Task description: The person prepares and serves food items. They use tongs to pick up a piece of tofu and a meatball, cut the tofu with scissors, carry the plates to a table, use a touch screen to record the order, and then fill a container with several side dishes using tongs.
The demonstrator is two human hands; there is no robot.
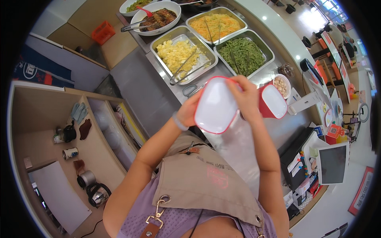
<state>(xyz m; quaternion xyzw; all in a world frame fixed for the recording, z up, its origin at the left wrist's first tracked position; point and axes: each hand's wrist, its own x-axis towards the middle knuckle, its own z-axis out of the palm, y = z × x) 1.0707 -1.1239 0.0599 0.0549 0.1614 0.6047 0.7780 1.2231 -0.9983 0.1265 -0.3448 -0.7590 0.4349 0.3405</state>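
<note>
Both my hands hold a white tray-like dish with a red rim (216,105), its white inside facing up. My left hand (190,110) grips its left edge, and my right hand (245,96) grips its upper right edge. Just right of my right hand stand red containers with white insides (273,101). Beyond the dish are steel pans of scrambled egg (178,56) and chopped green beans (244,55), with tongs lying in them. Grey-handled scissors (189,90) rest on the steel counter close to my left hand.
Farther back are a pan of shredded noodle-like food (215,23) and a white bowl of dark braised food (160,17). A tub of garlic cloves (281,85) and a jar (286,70) stand to the right. A monitor (332,163) is at the far right, open shelving (89,119) at left.
</note>
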